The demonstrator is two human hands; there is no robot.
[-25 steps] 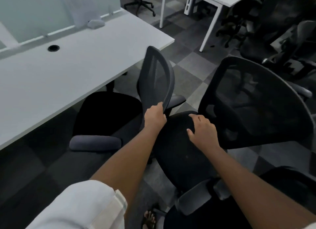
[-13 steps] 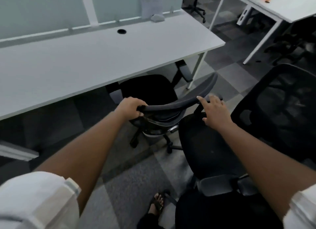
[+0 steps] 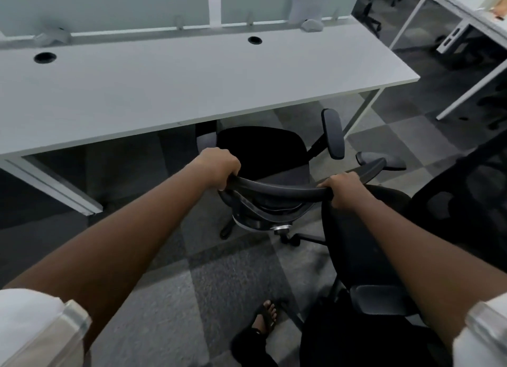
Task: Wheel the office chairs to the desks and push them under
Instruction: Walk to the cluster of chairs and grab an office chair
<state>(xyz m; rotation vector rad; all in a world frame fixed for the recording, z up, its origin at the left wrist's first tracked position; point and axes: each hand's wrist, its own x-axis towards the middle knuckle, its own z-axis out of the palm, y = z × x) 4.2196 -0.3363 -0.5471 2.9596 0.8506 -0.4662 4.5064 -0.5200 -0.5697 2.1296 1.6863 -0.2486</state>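
Observation:
A black office chair (image 3: 263, 150) faces the long white desk (image 3: 175, 84), its seat front at the desk's near edge. I look down on the top rim of its backrest (image 3: 285, 190). My left hand (image 3: 220, 169) grips the rim's left end. My right hand (image 3: 343, 188) grips the rim further right. Its right armrest (image 3: 333, 133) sticks up beside the desk's right leg (image 3: 362, 111).
A second black chair (image 3: 365, 243) stands close on my right, with a third chair's mesh back (image 3: 466, 210) behind it. My sandalled foot (image 3: 264, 320) is on the grey carpet tiles. Another white desk (image 3: 472, 18) stands far right. A glass partition (image 3: 137, 4) backs the desk.
The chair has turned to face the desk and rolled toward it. My right hand moved from the neighbouring chair's seat onto the backrest rim; both hands now grip it.

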